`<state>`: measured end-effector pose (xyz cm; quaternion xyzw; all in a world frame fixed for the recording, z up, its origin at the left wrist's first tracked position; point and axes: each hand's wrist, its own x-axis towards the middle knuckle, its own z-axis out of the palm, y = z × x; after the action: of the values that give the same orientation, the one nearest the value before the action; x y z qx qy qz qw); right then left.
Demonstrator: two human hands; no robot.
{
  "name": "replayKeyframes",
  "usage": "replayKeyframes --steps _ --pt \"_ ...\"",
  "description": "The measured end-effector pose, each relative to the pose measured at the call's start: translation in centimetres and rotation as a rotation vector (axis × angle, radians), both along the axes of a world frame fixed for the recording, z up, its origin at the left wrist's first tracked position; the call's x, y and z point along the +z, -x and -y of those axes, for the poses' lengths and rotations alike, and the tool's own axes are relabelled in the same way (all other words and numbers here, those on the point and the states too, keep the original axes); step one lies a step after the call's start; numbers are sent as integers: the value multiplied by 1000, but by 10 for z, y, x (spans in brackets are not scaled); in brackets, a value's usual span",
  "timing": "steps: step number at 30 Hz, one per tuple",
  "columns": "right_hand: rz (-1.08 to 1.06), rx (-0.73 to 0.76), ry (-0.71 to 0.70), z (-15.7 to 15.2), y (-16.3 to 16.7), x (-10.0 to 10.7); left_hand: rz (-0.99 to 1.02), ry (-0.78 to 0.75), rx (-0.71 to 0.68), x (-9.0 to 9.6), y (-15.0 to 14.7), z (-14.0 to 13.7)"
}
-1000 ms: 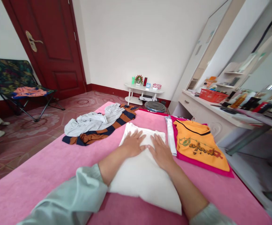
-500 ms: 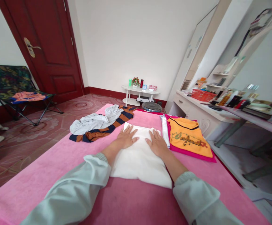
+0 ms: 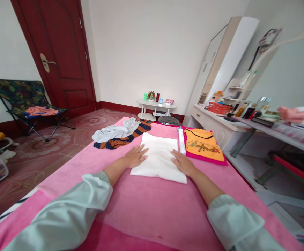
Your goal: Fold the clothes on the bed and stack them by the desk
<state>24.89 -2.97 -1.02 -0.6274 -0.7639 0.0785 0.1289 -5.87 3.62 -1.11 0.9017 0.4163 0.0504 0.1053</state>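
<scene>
A white cloth garment [image 3: 160, 157], folded into a flat rectangle, lies on the pink bed cover [image 3: 154, 205] in front of me. On its left edge rests my left hand [image 3: 135, 157], fingers spread and lying flat. My right hand [image 3: 182, 161] touches the opposite edge, its fingers also stretched out. Just right of the white garment is a folded yellow shirt [image 3: 202, 143] with dark lettering, lying on something magenta. Beyond my left hand, a crumpled grey garment [image 3: 115, 131] lies over an orange and navy striped garment [image 3: 120, 141].
Along the right stands a dressing table [image 3: 212, 118] holding a red basket [image 3: 218, 108] and bottles. A folding chair [image 3: 23, 101] with a cloth on it stands near the red door [image 3: 57, 52]. At the far wall is a low white table [image 3: 155, 104].
My hands have moved apart, from the top of the white garment out to its two side edges. The view has shifted slightly, showing more of the bed in front.
</scene>
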Motion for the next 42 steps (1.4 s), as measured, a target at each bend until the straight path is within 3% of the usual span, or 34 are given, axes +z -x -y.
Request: replayKeyframes --steps 8,12,15,19,22,26,32,37,39,42 --pt "-319 -30 16 42 -1 6 53 -29 -19 2 23 44" --pt "-432 -9 -65 48 -1 7 179 -125 12 1 22 50" --pt "-535 82 -186 57 -2 17 373 -205 -113 8 20 58" --pt "-385 269 -241 75 9 40 502 -208 -362 23 16 73" --pt "-213 317 -175 87 24 52 459 -220 -426 28 14 80" --pt "-152 382 -139 92 37 52 391 -250 -418 29 13 84" --pt "-154 403 -234 87 33 41 304 -311 -446 30 11 85" --pt "-176 381 -116 82 36 40 265 -286 -435 32 8 88" --pt "-191 349 -53 79 38 41 231 -266 -377 37 0 92" --pt "-162 280 -15 74 42 40 110 -253 -182 50 -24 97"
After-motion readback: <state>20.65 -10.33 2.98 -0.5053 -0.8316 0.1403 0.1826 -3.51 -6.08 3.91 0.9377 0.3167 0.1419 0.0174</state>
